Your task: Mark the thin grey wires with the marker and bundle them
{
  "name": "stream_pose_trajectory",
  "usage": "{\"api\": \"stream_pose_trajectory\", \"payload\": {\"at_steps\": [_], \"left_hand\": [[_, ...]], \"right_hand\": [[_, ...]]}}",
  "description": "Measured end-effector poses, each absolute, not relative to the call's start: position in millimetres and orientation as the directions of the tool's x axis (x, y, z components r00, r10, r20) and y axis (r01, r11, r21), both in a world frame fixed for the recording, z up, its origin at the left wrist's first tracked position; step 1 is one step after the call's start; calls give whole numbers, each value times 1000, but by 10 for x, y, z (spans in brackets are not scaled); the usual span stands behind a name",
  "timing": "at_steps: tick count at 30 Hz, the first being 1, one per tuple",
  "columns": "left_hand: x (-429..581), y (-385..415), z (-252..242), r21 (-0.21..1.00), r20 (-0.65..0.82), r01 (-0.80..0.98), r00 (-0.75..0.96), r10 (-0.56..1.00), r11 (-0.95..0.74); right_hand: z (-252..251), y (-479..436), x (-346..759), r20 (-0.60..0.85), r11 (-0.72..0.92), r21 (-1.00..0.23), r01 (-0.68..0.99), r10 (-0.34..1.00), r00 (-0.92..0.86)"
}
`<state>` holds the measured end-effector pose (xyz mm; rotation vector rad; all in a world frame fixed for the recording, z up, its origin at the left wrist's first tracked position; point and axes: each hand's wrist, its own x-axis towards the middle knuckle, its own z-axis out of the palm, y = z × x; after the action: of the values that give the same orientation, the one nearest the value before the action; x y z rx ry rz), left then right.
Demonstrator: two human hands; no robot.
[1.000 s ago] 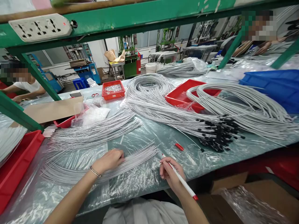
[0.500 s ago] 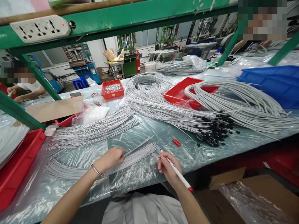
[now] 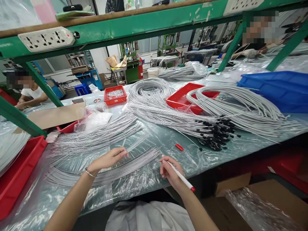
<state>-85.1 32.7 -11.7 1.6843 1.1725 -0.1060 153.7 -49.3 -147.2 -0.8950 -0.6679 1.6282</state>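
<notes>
My left hand (image 3: 108, 159) pinches a few thin grey wires (image 3: 136, 146) lifted off the flat bundle of grey wires (image 3: 115, 171) lying on the plastic-covered bench. My right hand (image 3: 168, 171) is closed round a white marker pen (image 3: 181, 177) with a red end, its tip close to the wire ends at the bundle's right. A red pen cap (image 3: 179, 147) lies on the bench just beyond the right hand. A bracelet circles my left wrist.
More grey wire bundles (image 3: 96, 136) fan out behind, and long coils with black ends (image 3: 216, 134) lie to the right. Red trays (image 3: 14, 175) (image 3: 115, 94) (image 3: 185, 98), a blue bin (image 3: 276, 88) and cardboard (image 3: 55, 115) stand around. Other people sit at far left and far right.
My left hand has risen off the bundle and now holds a few wires lifted up. My right hand with the pen has shifted slightly left.
</notes>
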Motion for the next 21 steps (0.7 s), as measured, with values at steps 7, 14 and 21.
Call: {"api": "stream_pose_trajectory", "payload": {"at_steps": [7,14,21], "left_hand": [[-529,65,145,645,-733,764,623,273,-15],[-180,-173,14,719,-537,691,623,569,-78],[-128,-163,90,664,-570,743,574,588,-81]], "right_hand": [[-1212,-445,1461,-113,-244,-685,-687,966,-231],[-1024,-473,1344,-121,-280,-805,-523,941,-316],[-1066,-257,1763,53,192,-840,-507,960,276]]}}
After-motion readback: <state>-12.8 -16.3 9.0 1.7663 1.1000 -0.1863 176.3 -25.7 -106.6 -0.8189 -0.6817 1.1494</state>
